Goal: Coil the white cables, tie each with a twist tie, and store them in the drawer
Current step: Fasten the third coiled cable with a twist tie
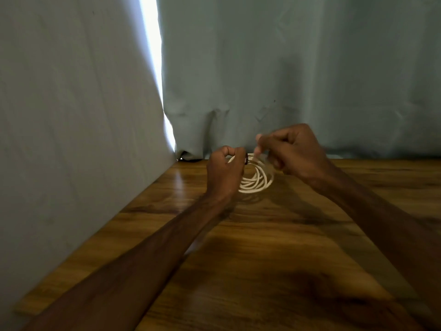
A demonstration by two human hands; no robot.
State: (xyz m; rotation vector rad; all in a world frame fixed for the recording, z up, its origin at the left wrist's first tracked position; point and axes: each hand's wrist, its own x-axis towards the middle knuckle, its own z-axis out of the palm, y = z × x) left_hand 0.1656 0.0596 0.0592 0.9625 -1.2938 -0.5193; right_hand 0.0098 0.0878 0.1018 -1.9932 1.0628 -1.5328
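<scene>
A white cable (256,181) hangs in several loops just above the wooden table (250,259), held between both hands near the far edge. My left hand (224,173) is closed around the left side of the coil. My right hand (294,152) pinches a blurred strand of the same cable at the coil's upper right. A small dark piece (246,160) shows at my left fingertips; whether it is a twist tie I cannot tell. No drawer is in view.
Pale blue-grey curtains (286,68) hang along the far edge and the left side of the table, with a bright slit of daylight (152,56) between them. The table's left edge (95,235) runs diagonally toward me.
</scene>
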